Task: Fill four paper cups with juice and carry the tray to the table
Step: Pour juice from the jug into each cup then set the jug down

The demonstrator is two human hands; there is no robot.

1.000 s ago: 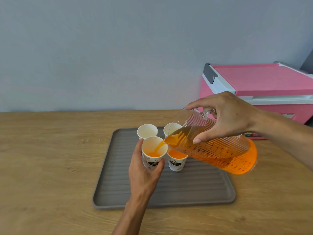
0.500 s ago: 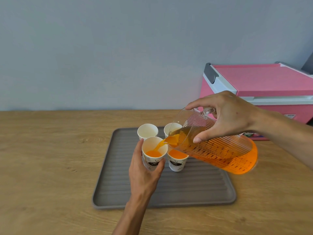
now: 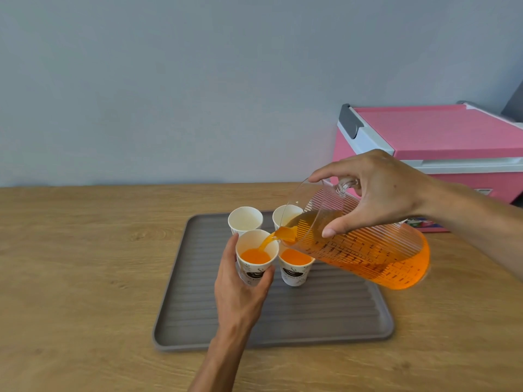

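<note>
1. The left hand (image 3: 240, 290) is wrapped around the near-left paper cup (image 3: 256, 260): the thumb lies up the cup's left side and the fingers (image 3: 264, 274) curl round its lower right wall.
2. The right hand (image 3: 379, 193) grips the clear measuring jug (image 3: 356, 244) from above, closed on its handle and upper rim; the index finger runs along the rim and the thumb presses on the ribbed wall.
3. The jug is tilted with its spout down and to the left, over the held cup. A thin stream of orange juice (image 3: 267, 241) falls from the spout into that cup.
4. The held cup is partly filled, the juice surface lying well below the rim.
5. The near-right cup (image 3: 295, 267) stands just beside the held cup and holds juice to a higher level.
6. The far-left cup (image 3: 245, 220) shows a white interior with no juice visible. The far-right cup (image 3: 285, 219) is partly hidden behind the jug; its contents cannot be told.
7. All four cups stand grouped at the far middle of the grey ribbed tray (image 3: 325, 315).
8. The tray lies flat on the wooden countertop (image 3: 85, 278).
9. A pink cooler box (image 3: 441, 137) with a white-edged lid stands at the far right, against the grey wall (image 3: 169, 80).
</note>
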